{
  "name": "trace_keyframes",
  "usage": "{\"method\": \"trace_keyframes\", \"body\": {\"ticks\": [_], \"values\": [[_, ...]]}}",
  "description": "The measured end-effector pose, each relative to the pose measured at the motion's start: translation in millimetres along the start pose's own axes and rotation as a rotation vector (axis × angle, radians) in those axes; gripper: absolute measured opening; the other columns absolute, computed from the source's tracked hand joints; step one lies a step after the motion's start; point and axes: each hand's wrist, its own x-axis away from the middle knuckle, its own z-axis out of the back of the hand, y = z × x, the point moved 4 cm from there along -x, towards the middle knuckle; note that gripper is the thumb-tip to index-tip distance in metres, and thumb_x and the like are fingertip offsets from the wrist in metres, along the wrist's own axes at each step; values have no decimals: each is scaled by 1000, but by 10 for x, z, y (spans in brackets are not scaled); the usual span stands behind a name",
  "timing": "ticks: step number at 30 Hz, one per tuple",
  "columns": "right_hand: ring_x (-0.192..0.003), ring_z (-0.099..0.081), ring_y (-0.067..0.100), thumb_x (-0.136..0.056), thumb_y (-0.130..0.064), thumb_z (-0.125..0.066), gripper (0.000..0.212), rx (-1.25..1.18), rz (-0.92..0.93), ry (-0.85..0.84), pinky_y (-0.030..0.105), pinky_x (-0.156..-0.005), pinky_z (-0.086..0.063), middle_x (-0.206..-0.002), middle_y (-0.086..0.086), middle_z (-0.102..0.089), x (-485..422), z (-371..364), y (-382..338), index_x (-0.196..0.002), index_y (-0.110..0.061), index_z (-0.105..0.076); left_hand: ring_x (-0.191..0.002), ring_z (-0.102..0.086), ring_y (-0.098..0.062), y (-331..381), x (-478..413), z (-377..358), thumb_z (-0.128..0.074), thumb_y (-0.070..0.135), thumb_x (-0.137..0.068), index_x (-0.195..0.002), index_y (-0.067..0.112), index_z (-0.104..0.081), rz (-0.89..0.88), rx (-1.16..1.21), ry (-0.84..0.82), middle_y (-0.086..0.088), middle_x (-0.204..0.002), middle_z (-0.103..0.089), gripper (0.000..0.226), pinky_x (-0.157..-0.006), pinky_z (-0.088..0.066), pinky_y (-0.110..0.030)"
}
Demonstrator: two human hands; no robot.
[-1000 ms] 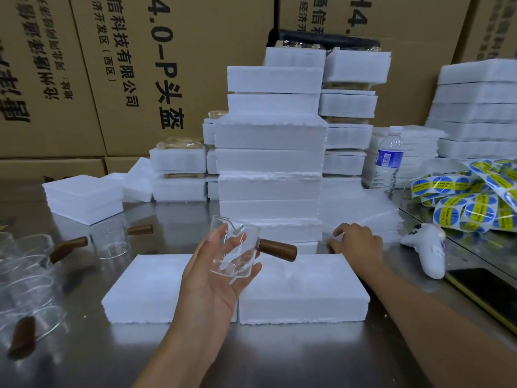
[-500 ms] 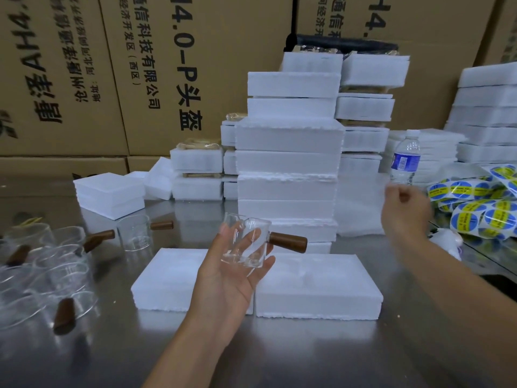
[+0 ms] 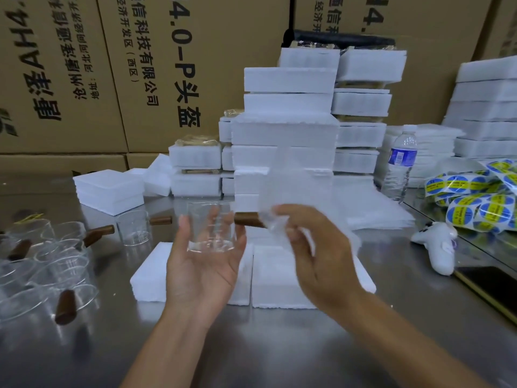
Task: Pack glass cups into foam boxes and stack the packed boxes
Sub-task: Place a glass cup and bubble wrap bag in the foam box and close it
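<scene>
My left hand (image 3: 201, 264) holds up a clear glass cup (image 3: 210, 229) with a brown wooden handle (image 3: 249, 219) pointing right, fingers curled round its body. My right hand (image 3: 313, 245) pinches a thin, translucent white foam sheet (image 3: 291, 186) that stands up just right of the handle. Below both hands two open foam box halves (image 3: 282, 278) lie side by side on the steel table. A tall stack of closed foam boxes (image 3: 285, 152) rises directly behind them.
Several more glass cups (image 3: 56, 247) with wooden handles lie at the left. A pile of foam sheets (image 3: 375, 211), a water bottle (image 3: 400, 163), sticker rolls (image 3: 475, 200), a white controller (image 3: 439, 247) and a dark phone (image 3: 492, 287) sit at the right. Cardboard cartons (image 3: 167, 65) wall the back.
My right hand left the foam sheet pile, swung in from the right and now holds a sheet beside the cup's handle. My left hand kept the cup, turning it more upright.
</scene>
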Motion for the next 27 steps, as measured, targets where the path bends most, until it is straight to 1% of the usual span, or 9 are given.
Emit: {"method": "trace_keyframes", "body": {"ticks": [3,8,13,15,17,20,24,25,27], "values": [[-93,-68,22,-100,-25,-34,15,100,103,-123,31,-83,-54,-105,8,-70,121,-80,-23,-98,-17,-47,-109,-61,-22,104,-7,39,-92,30,-50,-125,20,-51,-57,111,14,-2,-135,-54,86,-70,-58,-33],[-89,-69,23,-100,-26,-34,29,202,122,-275,31,-75,-57,-102,10,-71,233,-163,-40,-91,-12,-58,-110,-64,-19,179,-5,69,-71,39,-75,-120,25,-54,-139,141,12,0,-122,-63,50,-72,-58,-32],[-88,-61,31,-91,-14,-51,12,245,32,-807,38,-71,-50,-112,7,-65,364,-453,-49,-101,-12,-58,-97,-69,-16,203,12,63,-63,43,-80,-92,18,-72,-182,91,7,0,-102,-72,29,-73,-58,-31],[-86,-59,30,-86,-11,-56,14,292,144,-892,36,-68,-46,-106,9,-65,399,-526,-108,-100,-11,-58,-96,-69,-14,231,17,48,-61,44,-84,-82,15,-77,-201,97,-11,0,-100,-72,33,-74,-58,-30],[-95,-59,29,-90,-17,-51,16,330,225,-913,38,-75,-47,-110,9,-64,431,-557,-156,-103,-11,-59,-108,-64,-15,305,20,40,-72,38,-77,-93,14,-74,-227,136,-37,1,-109,-69,28,-76,-57,-31],[-116,-52,17,-92,-44,-35,42,211,34,-800,32,-98,-36,-126,-1,-60,419,-500,-119,-119,-20,-56,-119,-56,-16,353,20,-15,-91,28,-51,-111,18,-64,-220,209,-109,2,-117,-64,67,-75,-57,-33],[-105,-52,-7,-80,-67,-36,42,-136,-522,-287,11,-89,-39,-112,-30,-55,269,-169,156,-118,-49,-38,-104,-66,-16,178,33,-101,-88,34,-53,-95,15,-71,-132,18,-145,0,-105,-69,49,-79,-57,-32],[-105,-54,-7,-78,-68,-42,45,-185,-552,-182,9,-88,-40,-113,-31,-52,258,-78,241,-118,-50,-33,-101,-67,-16,130,34,-120,-91,35,-48,-93,16,-72,-115,-61,-127,0,-101,-70,52,-79,-57,-31],[-110,-53,-5,-77,-67,-50,56,-141,-477,-179,11,-92,-39,-122,-33,-46,223,56,322,-125,-50,-27,-98,-69,-17,48,21,-149,-94,37,-43,-90,22,-74,-99,-265,-116,2,-96,-72,53,-78,-57,-30]]}}
